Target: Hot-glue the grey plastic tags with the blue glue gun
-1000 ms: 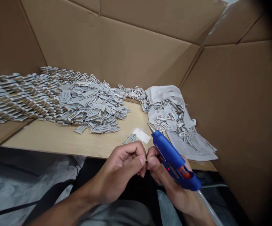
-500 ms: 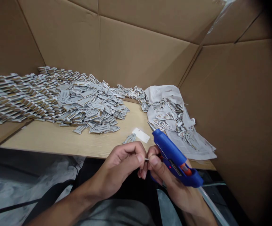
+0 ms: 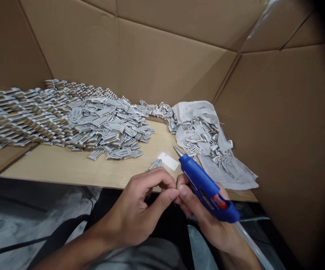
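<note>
Right hand [image 3: 199,213] wrapped round blue glue gun [image 3: 204,185]; left hand [image 3: 134,213] curled (any hold hidden). Big heap of gray cutouts [image 3: 106,125] beyond left hand, smaller batch [image 3: 199,140] on crumpled paper [image 3: 192,112] beyond right.

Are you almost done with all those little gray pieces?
Pretty far along, it looks like. Done, probably: the neat overlapping rows of gray pieces. In hand: the right hand grips a blue glue gun, right beside the left hand. Left, probably: the loose heap on the wooden board and the jumbled pieces on the crumpled paper.
</note>
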